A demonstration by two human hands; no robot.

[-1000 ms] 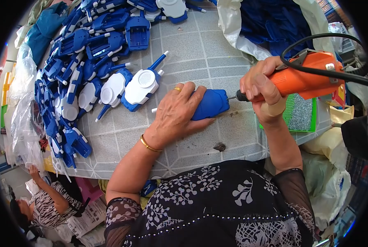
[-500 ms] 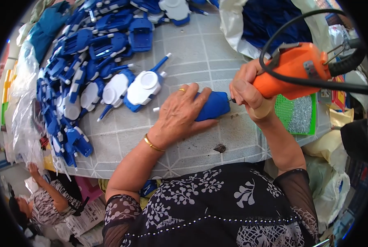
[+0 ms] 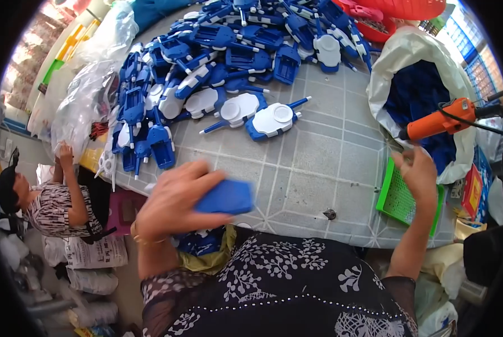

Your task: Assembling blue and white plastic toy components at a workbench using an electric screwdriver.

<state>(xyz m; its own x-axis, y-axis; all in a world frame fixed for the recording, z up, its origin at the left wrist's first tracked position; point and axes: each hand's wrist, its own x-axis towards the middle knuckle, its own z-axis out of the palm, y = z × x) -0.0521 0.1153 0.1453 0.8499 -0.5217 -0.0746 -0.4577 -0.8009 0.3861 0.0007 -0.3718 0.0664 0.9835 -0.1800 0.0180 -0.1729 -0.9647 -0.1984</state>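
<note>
My left hand (image 3: pixel 175 199) is closed round a blue plastic housing (image 3: pixel 227 197), near the table's front edge. The housing is smeared by motion, so its details do not show. At the right, my right hand (image 3: pixel 417 171) is raised over the far edge of a green tray (image 3: pixel 382 197) holding small metal screws. Its fingers are loosely bent and apart, with nothing visible in them. Just above that hand, apart from it, an orange electric screwdriver (image 3: pixel 440 119) hangs from its cord in front of a white sack (image 3: pixel 382 84) of blue parts.
Blue-and-white plastic devices (image 3: pixel 248 59) lie heaped across the far left of the table (image 3: pixel 319 151). A small dark pointed piece (image 3: pixel 330 214) sits near the front edge. Red baskets (image 3: pixel 414 8) stand at the back. Another person (image 3: pixel 60 202) works at the left beside clear plastic bags.
My right hand has let go of the screwdriver, which now hangs free, and has moved toward the green tray. My left hand has drawn the blue housing left and nearer to me. The view has shifted.
</note>
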